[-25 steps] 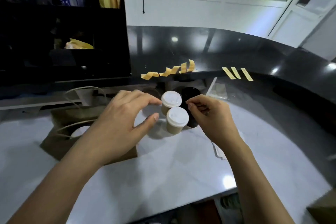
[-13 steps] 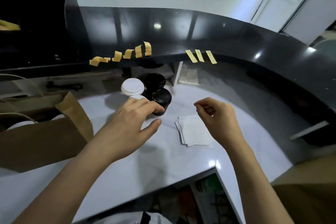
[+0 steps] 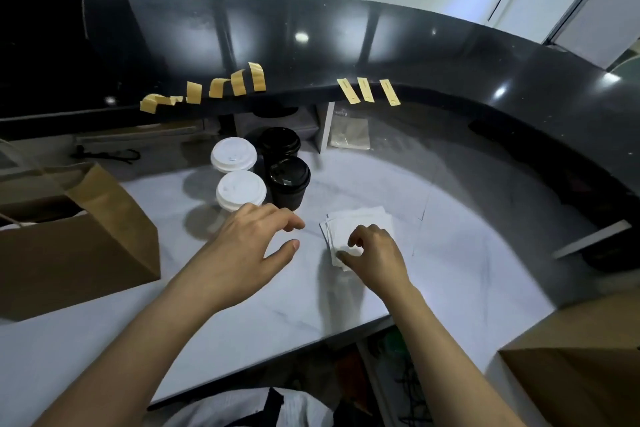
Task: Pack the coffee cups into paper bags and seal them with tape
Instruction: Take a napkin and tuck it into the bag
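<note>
- Pinching the near corner of the napkin stack (image 3: 360, 224), my right hand (image 3: 375, 251) curls fingers and thumb on the paper; my left hand (image 3: 247, 243) hovers spread and holds nothing.
- Four coffee cups (image 3: 240, 189) cluster at 11 o'clock, the paper bag (image 3: 90, 243) gapes at 9.
- I judge peeling one sheet cleanly matters.
- Open counter (image 3: 450, 246) lies at 2; its edge runs at 6.

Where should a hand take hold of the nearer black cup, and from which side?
Probably around the tapered wall of the nearer black cup, below its lid, coming from its right. That side is open, while the white-lidded cup stands close on its left and the other black cup behind.
</note>
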`<state>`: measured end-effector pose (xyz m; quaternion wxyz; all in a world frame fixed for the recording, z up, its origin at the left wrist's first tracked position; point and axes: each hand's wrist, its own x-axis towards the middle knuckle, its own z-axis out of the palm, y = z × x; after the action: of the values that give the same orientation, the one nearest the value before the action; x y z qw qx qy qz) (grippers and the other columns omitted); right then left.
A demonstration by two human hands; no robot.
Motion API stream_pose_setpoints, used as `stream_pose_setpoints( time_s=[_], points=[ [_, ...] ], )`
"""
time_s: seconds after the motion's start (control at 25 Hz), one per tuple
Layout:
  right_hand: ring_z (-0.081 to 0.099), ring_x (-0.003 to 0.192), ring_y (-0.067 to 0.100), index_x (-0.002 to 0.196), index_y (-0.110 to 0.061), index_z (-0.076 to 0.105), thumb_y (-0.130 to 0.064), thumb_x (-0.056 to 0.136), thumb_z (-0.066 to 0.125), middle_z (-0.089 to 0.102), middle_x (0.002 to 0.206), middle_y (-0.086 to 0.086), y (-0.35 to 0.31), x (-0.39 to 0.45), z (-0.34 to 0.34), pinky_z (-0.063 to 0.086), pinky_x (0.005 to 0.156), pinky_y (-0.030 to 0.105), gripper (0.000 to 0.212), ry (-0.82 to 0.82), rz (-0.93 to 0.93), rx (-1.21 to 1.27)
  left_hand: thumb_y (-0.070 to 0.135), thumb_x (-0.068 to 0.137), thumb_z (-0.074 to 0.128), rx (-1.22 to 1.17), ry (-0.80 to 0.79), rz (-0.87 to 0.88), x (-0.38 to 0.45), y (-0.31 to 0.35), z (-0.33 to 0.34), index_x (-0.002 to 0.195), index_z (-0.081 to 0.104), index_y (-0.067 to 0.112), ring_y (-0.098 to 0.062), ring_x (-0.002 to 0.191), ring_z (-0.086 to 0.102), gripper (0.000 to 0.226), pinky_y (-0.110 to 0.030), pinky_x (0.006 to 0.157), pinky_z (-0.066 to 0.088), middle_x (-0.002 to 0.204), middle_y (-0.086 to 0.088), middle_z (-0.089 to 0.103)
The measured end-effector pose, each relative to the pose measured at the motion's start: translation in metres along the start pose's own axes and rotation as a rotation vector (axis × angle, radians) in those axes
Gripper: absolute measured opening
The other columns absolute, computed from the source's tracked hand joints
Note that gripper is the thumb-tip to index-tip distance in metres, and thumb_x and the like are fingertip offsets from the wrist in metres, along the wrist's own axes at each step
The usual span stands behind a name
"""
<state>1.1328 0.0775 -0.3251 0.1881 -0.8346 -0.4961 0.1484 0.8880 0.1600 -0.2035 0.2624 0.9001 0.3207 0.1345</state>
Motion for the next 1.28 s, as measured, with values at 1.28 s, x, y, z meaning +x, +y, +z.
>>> stream_pose_setpoints(
  time_s=[1.28],
  points=[
    [0.057, 0.077, 0.028, 0.114, -0.022, 0.061, -0.011, 0.101, 0.050, 0.062, 0.089, 0.000, 0.012, 0.022, -0.022, 0.044, 0.065, 0.037, 0.020, 0.326, 0.082, 0.204, 0.042, 0.097, 0.054, -0.043, -0.048, -0.064, 0.017, -0.015, 0.009, 0.124, 0.055, 0.041, -0.004, 0.112, 0.046, 0.027, -0.027, 0.097, 0.040, 0.114, 0.024, 0.057]
  ],
)
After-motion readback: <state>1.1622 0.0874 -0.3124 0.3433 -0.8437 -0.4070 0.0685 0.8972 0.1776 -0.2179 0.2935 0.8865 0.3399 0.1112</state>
